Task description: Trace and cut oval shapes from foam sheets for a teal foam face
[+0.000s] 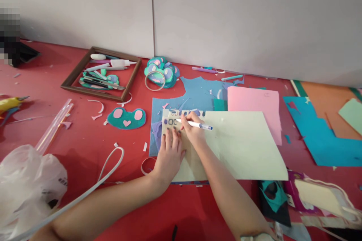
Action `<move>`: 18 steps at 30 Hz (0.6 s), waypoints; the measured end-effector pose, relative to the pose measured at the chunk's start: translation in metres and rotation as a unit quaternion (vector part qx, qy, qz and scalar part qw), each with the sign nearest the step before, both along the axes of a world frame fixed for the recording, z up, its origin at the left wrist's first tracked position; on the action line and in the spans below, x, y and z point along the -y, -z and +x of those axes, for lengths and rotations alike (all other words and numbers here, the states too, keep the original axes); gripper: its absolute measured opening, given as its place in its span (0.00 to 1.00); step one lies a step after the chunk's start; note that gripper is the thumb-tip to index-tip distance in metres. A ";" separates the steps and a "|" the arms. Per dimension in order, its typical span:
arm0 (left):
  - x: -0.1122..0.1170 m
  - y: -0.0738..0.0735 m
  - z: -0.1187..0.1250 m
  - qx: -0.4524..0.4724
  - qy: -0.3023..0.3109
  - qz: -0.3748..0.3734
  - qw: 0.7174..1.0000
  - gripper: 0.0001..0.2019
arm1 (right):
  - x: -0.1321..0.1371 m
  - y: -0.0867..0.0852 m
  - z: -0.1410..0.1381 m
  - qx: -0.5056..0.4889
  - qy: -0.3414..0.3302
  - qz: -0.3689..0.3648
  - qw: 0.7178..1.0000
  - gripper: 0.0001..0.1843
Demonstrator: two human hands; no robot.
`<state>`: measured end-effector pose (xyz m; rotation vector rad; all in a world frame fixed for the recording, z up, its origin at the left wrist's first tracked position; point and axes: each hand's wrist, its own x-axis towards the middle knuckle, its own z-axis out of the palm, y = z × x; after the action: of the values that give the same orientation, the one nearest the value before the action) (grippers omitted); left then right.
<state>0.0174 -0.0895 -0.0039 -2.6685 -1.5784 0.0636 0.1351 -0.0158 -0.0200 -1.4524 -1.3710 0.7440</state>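
A pale cream-green sheet (243, 147) lies over a blue sheet (166, 105) in the middle of the red table. My right hand (192, 128) grips a white pen (198, 124), its tip on the sheet near the upper left corner. Small dark outlined shapes (172, 122) are drawn there, and darker spots run along the top edge. Flat on the same sheet, just below the drawn shapes, rests my left hand (171, 150) with fingers stretched out. To the left lies a teal cutout (126, 119) with pink circles and a pink heart-like piece.
A wooden frame (135, 73) encloses pens, a cutter and a glue bottle. Behind the sheet are stacked cutouts (162, 69) with a ring. A pink sheet (254, 101) and blue sheet (319, 131) lie right. A plastic bag (31, 184), white cable (93, 188) and yellow glue gun (9, 103) occupy the left.
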 end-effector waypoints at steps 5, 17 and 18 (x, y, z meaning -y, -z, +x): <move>0.001 0.003 -0.001 0.031 -0.012 -0.010 0.999 0.28 | 0.001 0.004 0.001 0.013 0.012 0.006 1.000 0.18; 0.000 -0.002 0.000 -0.010 0.003 0.003 1.000 0.25 | 0.001 0.006 0.001 0.000 0.025 0.003 1.000 0.16; 0.000 -0.003 0.000 -0.014 0.004 0.005 1.000 0.25 | 0.001 0.005 0.001 0.002 0.024 0.004 1.000 0.16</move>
<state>0.0177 -0.0896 -0.0011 -2.6552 -1.5555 0.0929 0.1359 -0.0165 -0.0254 -1.4758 -1.3361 0.7054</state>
